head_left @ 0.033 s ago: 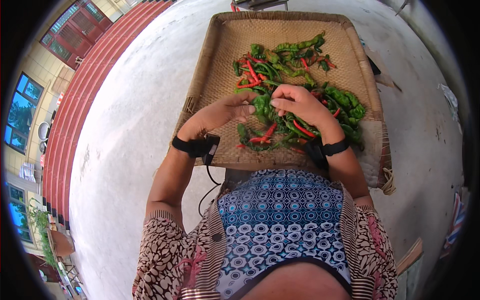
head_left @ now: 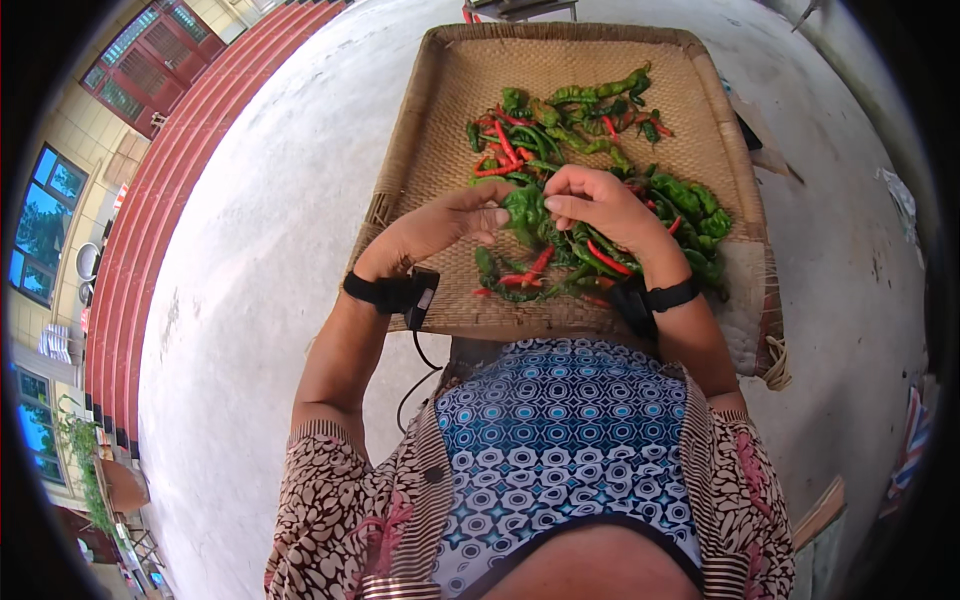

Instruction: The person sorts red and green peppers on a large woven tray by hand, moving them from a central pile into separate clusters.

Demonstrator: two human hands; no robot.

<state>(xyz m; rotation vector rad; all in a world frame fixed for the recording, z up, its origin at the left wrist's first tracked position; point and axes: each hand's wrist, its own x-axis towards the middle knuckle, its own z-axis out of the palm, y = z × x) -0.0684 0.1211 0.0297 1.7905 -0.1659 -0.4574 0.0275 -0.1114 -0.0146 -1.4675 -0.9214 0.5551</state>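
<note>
Over the woven tray [head_left: 435,130], my left hand [head_left: 445,225] pinches a wrinkled green pepper [head_left: 524,212] between thumb and fingers. My right hand [head_left: 605,208] is at the pepper's other side, thumb and forefinger pressed together at its edge; the exact spot they grip is too small to make out. Beneath and around both hands lie red chili peppers [head_left: 607,258] and green ones. A heap of larger green peppers [head_left: 690,205] rests just right of my right hand. Farther off, a long green pepper [head_left: 600,90] lies beside several red chilies [head_left: 505,140].
The tray has a raised rim [head_left: 560,32] and sits close against my body. Dark straps with small boxes [head_left: 405,295] circle both wrists, and a black cable [head_left: 425,372] hangs from the left one. Red steps [head_left: 180,180] run along the left; pale concrete [head_left: 270,200] surrounds the tray.
</note>
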